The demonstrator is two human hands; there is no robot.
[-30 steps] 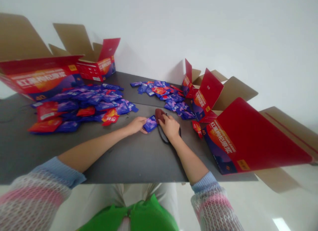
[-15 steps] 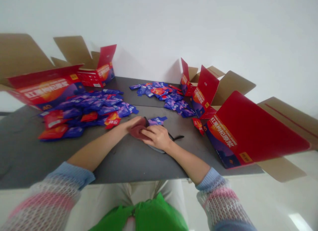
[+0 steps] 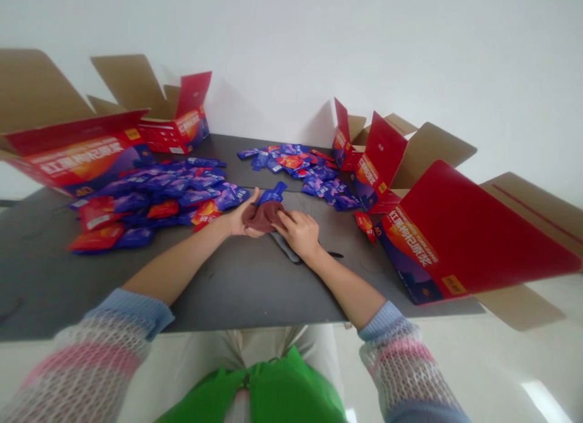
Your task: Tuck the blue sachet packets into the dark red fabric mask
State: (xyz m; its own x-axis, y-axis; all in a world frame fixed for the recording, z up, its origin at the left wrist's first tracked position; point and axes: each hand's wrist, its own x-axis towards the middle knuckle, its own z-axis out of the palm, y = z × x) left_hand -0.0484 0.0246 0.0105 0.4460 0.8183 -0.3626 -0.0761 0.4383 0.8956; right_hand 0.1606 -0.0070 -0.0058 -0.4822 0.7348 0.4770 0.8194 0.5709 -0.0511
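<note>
My left hand (image 3: 239, 216) and my right hand (image 3: 300, 233) meet over a small maroon cloth pouch (image 3: 264, 216), gripping it from either side. A blue-purple foil sachet (image 3: 272, 194) sticks up out of the far end of the pouch, and its lower part is hidden in the cloth. Under my right wrist, a dark grey strap (image 3: 286, 248) lies on the table, with a thin black cord end (image 3: 332, 254) beyond it. My left hand is close to the large heap of sachets (image 3: 155, 195).
A second heap of sachets (image 3: 296, 171) lies at the back of the dark table (image 3: 237, 289). Opened red-printed cardboard cartons (image 3: 77, 153) stand at the back left, and others (image 3: 460, 229) at the right. A white wall rises behind. A loose red sachet (image 3: 364, 226) lies near the right carton.
The pouch has moved left from under my right hand to between both hands. The sachet has gone from the table into the pouch's end, and both hands now hold the pouch.
</note>
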